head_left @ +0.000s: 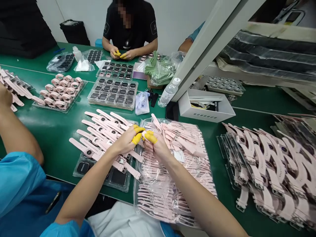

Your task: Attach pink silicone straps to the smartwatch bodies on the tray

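My left hand (128, 139) and my right hand (155, 143) meet at the middle, with yellow covers on some fingertips. Both are closed on a small pale pink piece (144, 134), mostly hidden by the fingers; it looks like part of a watch strap. Beneath and left of my left hand, pink-strapped watches (98, 129) lie in rows across a clear tray (126, 184) with black square parts. Under my right hand and forearm spreads a clear plastic bag (170, 197) full of pink straps, with loose straps (177, 135) on top.
Pink-strapped watches (271, 154) are piled at the right. Stacked trays (112, 93), a tray of rolled pink watches (61, 90), a bottle (169, 92) and a white box (206, 107) stand beyond my hands. A person (130, 29) works opposite; another person's arm (17, 131) is at left.
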Demonstrator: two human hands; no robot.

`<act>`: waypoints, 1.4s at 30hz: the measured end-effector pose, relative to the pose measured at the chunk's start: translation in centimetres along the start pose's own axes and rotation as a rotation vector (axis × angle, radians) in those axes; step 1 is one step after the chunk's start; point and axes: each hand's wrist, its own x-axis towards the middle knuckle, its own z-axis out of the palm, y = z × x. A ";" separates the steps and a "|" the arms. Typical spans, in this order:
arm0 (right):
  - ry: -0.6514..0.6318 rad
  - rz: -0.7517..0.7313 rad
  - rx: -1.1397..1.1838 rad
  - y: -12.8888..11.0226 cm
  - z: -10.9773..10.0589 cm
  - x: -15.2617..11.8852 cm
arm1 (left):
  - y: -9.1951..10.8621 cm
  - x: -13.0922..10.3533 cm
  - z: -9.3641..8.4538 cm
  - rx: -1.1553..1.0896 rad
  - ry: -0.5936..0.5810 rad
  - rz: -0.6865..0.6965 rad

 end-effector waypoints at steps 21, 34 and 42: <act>-0.132 0.185 -0.130 -2.4 -1.8 -0.2 | -0.1 1.0 -3.0 -0.922 0.934 -0.419; -0.059 0.031 -0.104 0.1 -0.5 0.8 | -0.5 -0.2 1.4 -0.168 0.091 -0.230; -0.055 0.099 0.084 -0.6 -0.1 0.4 | -0.8 -0.2 1.0 -0.067 0.065 -0.115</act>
